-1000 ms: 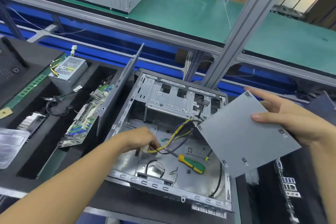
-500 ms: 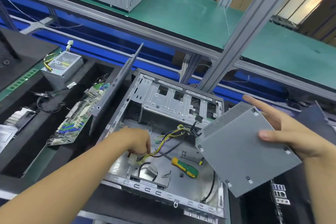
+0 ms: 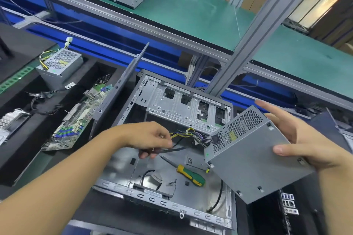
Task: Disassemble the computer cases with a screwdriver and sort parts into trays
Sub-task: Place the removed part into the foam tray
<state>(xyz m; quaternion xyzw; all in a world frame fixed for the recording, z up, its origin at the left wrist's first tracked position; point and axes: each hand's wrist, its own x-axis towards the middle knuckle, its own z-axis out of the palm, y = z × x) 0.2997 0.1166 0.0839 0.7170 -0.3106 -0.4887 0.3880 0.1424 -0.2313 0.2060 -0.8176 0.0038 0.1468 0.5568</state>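
Observation:
An open grey computer case [image 3: 181, 207] lies flat on the bench in front of me. My right hand [image 3: 298, 139] grips a grey power supply [image 3: 254, 160], tilted above the case's right side. Its yellow and black cable bundle [image 3: 188, 133] runs left to my left hand [image 3: 150, 139], which pinches the cables over the case floor. A green and yellow screwdriver [image 3: 191, 175] lies loose inside the case.
A black foam tray [image 3: 17, 160] at left holds another power supply [image 3: 61, 65], a green motherboard [image 3: 76, 120], loose cables and a heatsink. A grey side panel [image 3: 124, 84] leans between tray and case. An aluminium post [image 3: 246, 44] rises behind; another case stands on the upper shelf.
My right hand has turned the power supply so its vented end shows. My left hand has risen off the case floor, pulling the cables up and to the right.

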